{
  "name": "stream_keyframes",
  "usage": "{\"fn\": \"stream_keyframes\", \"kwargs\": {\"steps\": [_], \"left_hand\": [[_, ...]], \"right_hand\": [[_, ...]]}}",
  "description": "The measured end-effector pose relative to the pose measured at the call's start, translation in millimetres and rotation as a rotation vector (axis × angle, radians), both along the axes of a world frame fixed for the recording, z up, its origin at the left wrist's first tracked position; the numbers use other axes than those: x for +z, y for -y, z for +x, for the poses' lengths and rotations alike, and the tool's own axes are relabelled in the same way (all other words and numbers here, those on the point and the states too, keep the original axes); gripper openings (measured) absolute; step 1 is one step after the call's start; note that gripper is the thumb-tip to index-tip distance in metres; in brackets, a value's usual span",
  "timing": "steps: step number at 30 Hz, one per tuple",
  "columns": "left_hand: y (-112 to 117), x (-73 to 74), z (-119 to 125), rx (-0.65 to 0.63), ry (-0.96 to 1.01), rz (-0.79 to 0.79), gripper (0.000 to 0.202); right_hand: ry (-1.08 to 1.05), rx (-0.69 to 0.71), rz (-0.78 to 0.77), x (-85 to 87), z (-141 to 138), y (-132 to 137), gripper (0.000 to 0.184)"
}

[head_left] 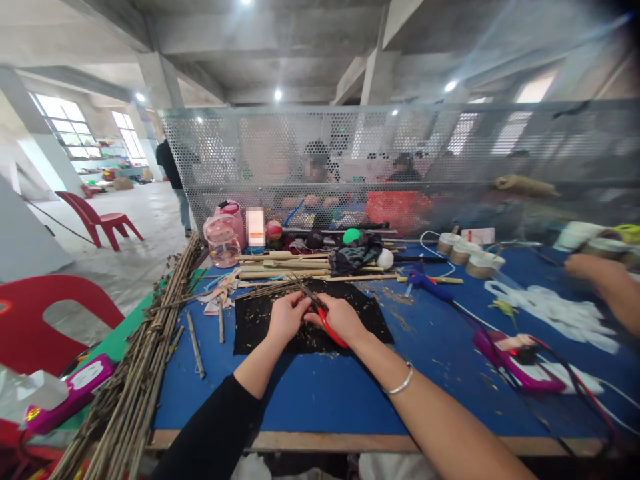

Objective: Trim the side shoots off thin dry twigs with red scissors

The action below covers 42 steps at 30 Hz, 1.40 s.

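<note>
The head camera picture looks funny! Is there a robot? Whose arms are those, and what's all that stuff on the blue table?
No robot here! A person wears a camera on their head, looking forward and down, so the arms reach out from the bottom.

The right hand holds red-handled scissors. The left hand is close beside the blades; whether its fingers pinch something is too small to tell.

Under the hands, a black cloth lies on the blue table, sprinkled with little bits. A big bundle of sticks lies on the left. Further back are a green ball and a clear pink bottle. That blurry arm on the right belongs to somebody else.
</note>
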<state>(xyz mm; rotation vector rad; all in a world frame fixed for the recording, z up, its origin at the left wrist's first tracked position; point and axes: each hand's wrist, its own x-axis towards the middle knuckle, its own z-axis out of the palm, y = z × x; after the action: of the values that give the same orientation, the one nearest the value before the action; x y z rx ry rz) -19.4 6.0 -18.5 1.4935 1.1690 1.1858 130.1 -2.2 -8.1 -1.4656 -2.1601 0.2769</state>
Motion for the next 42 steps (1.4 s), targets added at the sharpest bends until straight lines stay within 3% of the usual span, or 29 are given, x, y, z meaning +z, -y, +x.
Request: {"fn": "stream_keyframes", "kwargs": {"steps": [6, 16, 24, 30, 37, 42], "left_hand": [[0, -1.6, 2, -0.004, 0.051, -0.047, 0.030], [-1, 2.8, 7, -0.052, 0.339, -0.202, 0.039], [0, 3.5, 5, -0.037, 0.299, -0.091, 0.020], [0, 2.4, 6, -0.009, 0.327, -0.109, 0.020], [3, 4.8, 4, 0.025, 0.241, -0.076, 0.016], [3, 8.2, 2, 0.029, 0.215, -0.056, 0.021]], "right_hand": [[0.000, -0.050, -0.024, -2.5, 3, -2, 0.040], [-0.017, -0.138, 0.025, -6.5, 8, -11, 0.042], [-0.022, 0.051, 0.149, -6.0, 3, -7, 0.059], [-0.033, 0.058, 0.213, -11.7, -2, -8, 0.067], [-0.081, 0.069, 0.114, -1.9, -1, -1, 0.042], [-0.078, 0.041, 0.062, 2.1, 0, 0, 0.038]]}}
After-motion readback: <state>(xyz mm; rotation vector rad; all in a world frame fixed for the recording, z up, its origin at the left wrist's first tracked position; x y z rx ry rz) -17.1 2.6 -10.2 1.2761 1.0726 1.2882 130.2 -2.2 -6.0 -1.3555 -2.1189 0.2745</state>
